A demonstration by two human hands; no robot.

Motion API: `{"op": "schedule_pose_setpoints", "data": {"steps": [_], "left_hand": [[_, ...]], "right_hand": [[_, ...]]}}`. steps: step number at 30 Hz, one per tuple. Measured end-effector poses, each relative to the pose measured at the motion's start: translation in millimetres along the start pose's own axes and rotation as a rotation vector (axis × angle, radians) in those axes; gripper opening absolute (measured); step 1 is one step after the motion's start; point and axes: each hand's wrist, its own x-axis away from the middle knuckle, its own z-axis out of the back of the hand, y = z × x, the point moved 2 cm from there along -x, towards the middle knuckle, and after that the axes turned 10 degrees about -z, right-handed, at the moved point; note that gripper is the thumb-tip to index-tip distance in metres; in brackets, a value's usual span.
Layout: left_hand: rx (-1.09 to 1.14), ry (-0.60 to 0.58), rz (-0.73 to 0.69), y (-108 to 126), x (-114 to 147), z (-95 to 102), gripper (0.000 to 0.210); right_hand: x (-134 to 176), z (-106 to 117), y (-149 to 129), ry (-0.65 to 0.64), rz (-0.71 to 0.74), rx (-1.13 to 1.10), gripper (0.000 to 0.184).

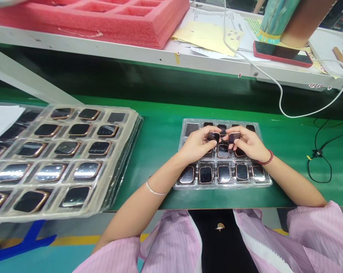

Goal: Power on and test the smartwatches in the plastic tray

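My left hand (198,143) is closed on a smartwatch case (213,137) with a dark screen and gold-coloured rim, thumb at its lower edge. A similar dark smartwatch case (234,138) is pinched between the thumb and fingers of my right hand (250,143). Both hands are just above a clear plastic tray (222,185), level with its middle rows. More watch cases lie face up in its pockets, such as this one (224,173) in the front row. The hands hide part of the middle pockets.
On the left, stacked trays (101,189) hold several more watch cases. A white shelf (148,51) crosses behind, bearing red foam (160,28), papers (208,36) and a phone (282,53). A white cable (281,94) hangs from it; a black cable (319,153) lies right.
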Motion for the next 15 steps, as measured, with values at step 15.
{"op": "schedule_pose_setpoints", "data": {"steps": [15], "left_hand": [[0.040, 0.014, 0.061, 3.3, -0.7, -0.6, 0.028]], "right_hand": [[0.1, 0.6, -3.6, 0.020, -0.067, -0.064, 0.024]]}}
